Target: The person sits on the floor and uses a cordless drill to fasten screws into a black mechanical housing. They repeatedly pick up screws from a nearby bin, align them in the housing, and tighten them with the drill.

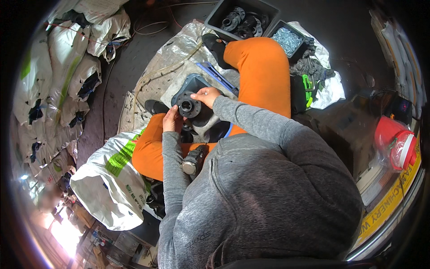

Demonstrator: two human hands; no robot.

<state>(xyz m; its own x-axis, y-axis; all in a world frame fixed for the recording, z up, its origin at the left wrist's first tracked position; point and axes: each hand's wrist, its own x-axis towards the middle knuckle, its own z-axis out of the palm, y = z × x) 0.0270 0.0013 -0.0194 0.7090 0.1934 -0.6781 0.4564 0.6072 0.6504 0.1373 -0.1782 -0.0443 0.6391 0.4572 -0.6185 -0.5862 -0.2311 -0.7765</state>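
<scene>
On your far left, full white sacks (53, 76) stand piled together, their contents hidden. Nearer you, beside your left leg, a white sack (107, 197) with green print slumps on its side. Between your legs sits a grey tub (190, 80), partly covered by the flange (188, 106) in your hands, so you cannot see all that is in it. Beyond your right foot, a dark grey crate (260, 6) holds a jumble of black flanges (234, 19). Just to its right, a smaller bin (300, 52) is heaped with small silver fasteners (286, 39).

Your left hand (171, 120) comes up from below, forearm nearly upright, thumb and fingers closed on the left edge of the flange. The flange is in front of you, between your knees, its hub facing up toward you. Your right hand (206, 97) reaches in from the right with the elbow bent outward, thumb and fingers pinching the flange's upper right rim. Some fingers are hidden, so you cannot tell how each one lies.

The flange is a dark round disc with holes around its rim and a raised ring about a central bore. A crinkled pale sheet (168, 56) lies under your feet, flecked with dark bits. Your trousers (264, 67) are smooth orange cloth, your top (268, 193) mottled grey. At right, knitted grey gloves (310, 67) lie near a bright green tool (307, 87), and a red object (390, 134) is wrapped in clear, creased plastic.
</scene>
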